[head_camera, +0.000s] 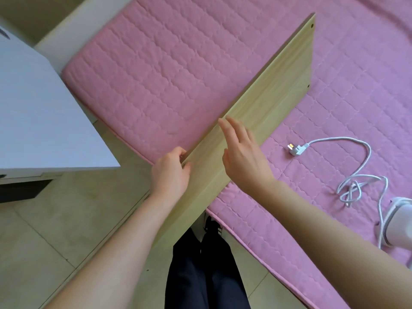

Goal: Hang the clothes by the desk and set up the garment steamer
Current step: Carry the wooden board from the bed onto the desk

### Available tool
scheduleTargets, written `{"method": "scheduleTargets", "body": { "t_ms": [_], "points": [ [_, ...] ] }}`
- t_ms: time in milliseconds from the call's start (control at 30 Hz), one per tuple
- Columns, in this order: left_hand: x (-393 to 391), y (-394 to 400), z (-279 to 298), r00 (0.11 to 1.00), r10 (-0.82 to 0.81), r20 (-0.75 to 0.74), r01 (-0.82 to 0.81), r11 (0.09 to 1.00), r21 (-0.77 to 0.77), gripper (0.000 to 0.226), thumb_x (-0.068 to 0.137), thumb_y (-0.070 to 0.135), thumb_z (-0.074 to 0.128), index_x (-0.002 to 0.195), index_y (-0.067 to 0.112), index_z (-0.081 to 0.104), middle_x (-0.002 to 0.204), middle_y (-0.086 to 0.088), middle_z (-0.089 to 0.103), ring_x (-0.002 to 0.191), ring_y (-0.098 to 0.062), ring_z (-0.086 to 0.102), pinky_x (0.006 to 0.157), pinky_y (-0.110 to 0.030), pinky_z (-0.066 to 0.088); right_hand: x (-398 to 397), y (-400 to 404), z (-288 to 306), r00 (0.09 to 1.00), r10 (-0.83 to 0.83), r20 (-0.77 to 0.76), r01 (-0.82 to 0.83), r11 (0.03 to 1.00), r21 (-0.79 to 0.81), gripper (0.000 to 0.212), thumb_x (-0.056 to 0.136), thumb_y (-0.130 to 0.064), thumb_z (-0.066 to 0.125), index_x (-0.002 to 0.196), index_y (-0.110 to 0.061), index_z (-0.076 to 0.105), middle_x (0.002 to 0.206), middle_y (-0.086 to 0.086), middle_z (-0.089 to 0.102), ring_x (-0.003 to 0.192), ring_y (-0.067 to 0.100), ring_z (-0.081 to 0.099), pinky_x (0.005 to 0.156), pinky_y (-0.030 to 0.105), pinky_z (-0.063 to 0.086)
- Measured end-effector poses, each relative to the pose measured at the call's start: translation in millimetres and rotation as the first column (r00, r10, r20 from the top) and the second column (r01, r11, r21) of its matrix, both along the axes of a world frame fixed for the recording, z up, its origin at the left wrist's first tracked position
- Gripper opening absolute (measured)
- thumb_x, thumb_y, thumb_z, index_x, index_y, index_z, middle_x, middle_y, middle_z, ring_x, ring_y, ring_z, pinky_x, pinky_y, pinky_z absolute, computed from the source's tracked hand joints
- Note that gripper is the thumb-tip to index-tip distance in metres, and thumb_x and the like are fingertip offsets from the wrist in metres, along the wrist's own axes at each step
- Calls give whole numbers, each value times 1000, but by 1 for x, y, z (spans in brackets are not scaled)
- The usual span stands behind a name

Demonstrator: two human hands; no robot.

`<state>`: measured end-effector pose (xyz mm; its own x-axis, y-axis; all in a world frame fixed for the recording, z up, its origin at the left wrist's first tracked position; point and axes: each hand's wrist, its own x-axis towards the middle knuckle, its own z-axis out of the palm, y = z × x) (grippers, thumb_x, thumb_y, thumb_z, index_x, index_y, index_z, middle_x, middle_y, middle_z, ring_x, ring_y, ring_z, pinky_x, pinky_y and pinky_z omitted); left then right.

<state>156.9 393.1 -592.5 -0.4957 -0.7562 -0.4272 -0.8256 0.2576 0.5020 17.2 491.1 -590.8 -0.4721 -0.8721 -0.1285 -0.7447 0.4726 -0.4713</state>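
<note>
A long pale wooden board lies slanted across the pink quilted bed, its near end reaching past the bed's edge toward me. My left hand grips the board's left edge near that end, fingers curled over it. My right hand hovers flat over the board's face with straight fingers; whether it touches is unclear. A white garment steamer sits at the right edge of the bed, partly cut off. Its white cord lies looped on the bed, and the plug lies beside the board. No clothes are in view.
A white desk stands at the left, close to the bed's corner. The pink bed fills the upper and right view. Beige floor tiles lie below, with my dark-trousered legs and a shoe at the bottom middle.
</note>
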Motion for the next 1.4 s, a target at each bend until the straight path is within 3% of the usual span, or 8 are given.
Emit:
{"method": "scheduleTargets", "body": {
  "t_ms": [133,267,433,567,633,800,1067,1400],
  "points": [
    [3,22,6,994,-12,-104,18,998,58,10,83,7,61,85,14,54,79,-1,66,76,-28,59,66,-40,48,-18,-5,-6,925,249,-286,-225,968,114,54,72,10,48,124,-3,55,130,17,54,133,46,35,107,62,28],
    [10,33,7,993,-114,-30,117,989,95,16,87,7,57,100,14,52,87,-10,67,82,-34,61,70,-45,51,-38,-5,1,804,425,-415,-344,903,258,20,80,0,61,98,-9,63,102,8,63,125,36,48,101,76,21],
    [15,31,16,984,-163,67,158,984,76,16,90,14,59,106,14,57,96,-12,68,88,-37,61,75,-46,53,-47,-14,18,691,523,-500,-428,852,300,5,81,-8,66,82,-9,61,69,5,50,74,30,51,96,78,23],
    [28,33,26,969,-212,130,212,977,14,14,92,17,58,105,15,55,91,-12,67,85,-38,61,70,-44,52,-38,-10,22,675,541,-502,-476,839,264,6,81,-6,66,82,-10,61,67,5,48,70,30,49,99,72,27],
    [42,37,28,962,-229,149,235,972,-27,17,92,20,57,109,17,55,88,-11,68,83,-37,63,66,-43,52,-30,-1,20,686,541,-486,-489,838,243,13,76,-6,69,83,-13,60,70,3,50,71,29,48,97,58,37],
    [75,49,36,978,-185,99,194,976,-99,16,92,24,59,108,24,62,82,-2,71,77,-30,66,62,-38,51,-2,18,20,718,570,-399,-521,821,234,27,65,-5,75,80,-18,57,71,-1,48,68,24,41,59,34,39],
    [117,59,75,983,-183,-10,176,958,-228,22,73,10,79,91,20,72,70,4,71,60,-29,64,49,-31,49,31,44,63,704,619,-348,-596,781,186,16,81,-11,69,79,-19,55,71,-4,46,65,21,44,45,30,32],
    [170,73,161,983,-179,-26,155,907,-392,18,76,15,76,92,17,68,78,9,70,71,-19,63,63,-33,45,76,53,145,752,588,-297,-607,794,35,14,80,-16,74,82,-20,60,72,-8,48,68,17,45,42,32,39]
  ]
}}
